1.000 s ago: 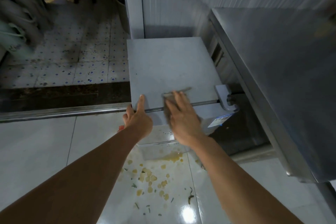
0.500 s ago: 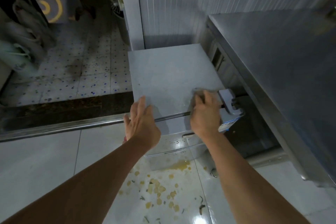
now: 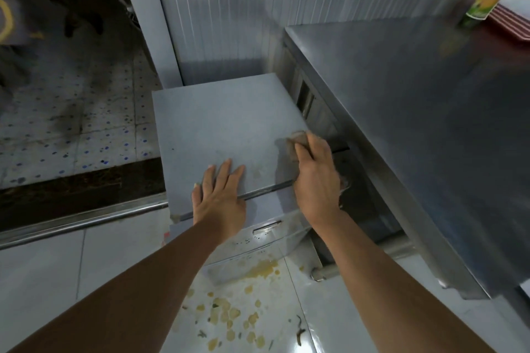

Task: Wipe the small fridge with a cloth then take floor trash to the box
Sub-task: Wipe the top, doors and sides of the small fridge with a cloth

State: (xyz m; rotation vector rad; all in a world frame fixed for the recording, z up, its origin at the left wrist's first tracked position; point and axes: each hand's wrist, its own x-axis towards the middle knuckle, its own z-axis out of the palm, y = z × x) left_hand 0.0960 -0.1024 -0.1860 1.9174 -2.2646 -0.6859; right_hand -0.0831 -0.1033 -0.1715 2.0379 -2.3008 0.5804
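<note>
In the head view, the small fridge (image 3: 226,126) is seen from above, set just beside a steel surface (image 3: 415,123). The left hand (image 3: 219,198) is laid flat on the fridge top near its front edge, fingers spread and straight. The right hand (image 3: 317,178) is curled round a brownish cloth (image 3: 298,137), which is pressed against the fridge top at its right edge. The wiping step is judged to be in hand, with the rear of the top not yet reached. Floor trash (image 3: 232,315), yellowish scraps, is scattered on the tiles in front of the fridge. The box is not seen. Next, a pass across the remaining top is called for, with the cloth kept flat.
</note>
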